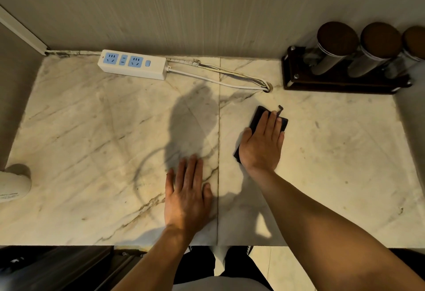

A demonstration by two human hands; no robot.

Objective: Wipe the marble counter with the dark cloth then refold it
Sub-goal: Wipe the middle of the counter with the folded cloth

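A folded dark cloth point(259, 116) lies on the marble counter point(92, 129), right of the counter's seam. My right hand point(262, 143) lies flat on top of it, fingers together and stretched out, covering most of it; a small loop tag sticks out at its far edge. My left hand point(187, 191) rests palm down on the bare marble near the front edge, just left of the seam, holding nothing.
A white power strip point(133, 64) lies at the back, its cables point(220, 79) running into a hole in the counter. A dark wooden rack point(322, 83) with three lidded jars stands at the back right. A white rounded object point(13, 185) sits at the left edge.
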